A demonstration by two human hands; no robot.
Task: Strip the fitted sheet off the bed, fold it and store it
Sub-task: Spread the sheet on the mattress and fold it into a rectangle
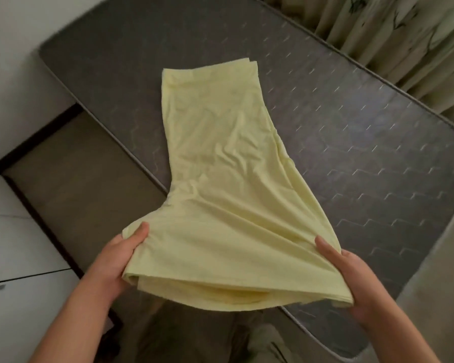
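Gripped at both near corners by left hand point(121, 255) and right hand point(351, 279), thumbs on top: folded yellow sheet point(220, 166), far end flat on bare mattress point(351, 153). Keep corners level and taut; lay squarely onto far edge, then smooth.

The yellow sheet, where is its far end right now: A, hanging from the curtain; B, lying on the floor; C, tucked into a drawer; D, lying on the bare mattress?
D: the far end of the sheet lies flat on the grey mattress, while the left hand and right hand grip its near edge.
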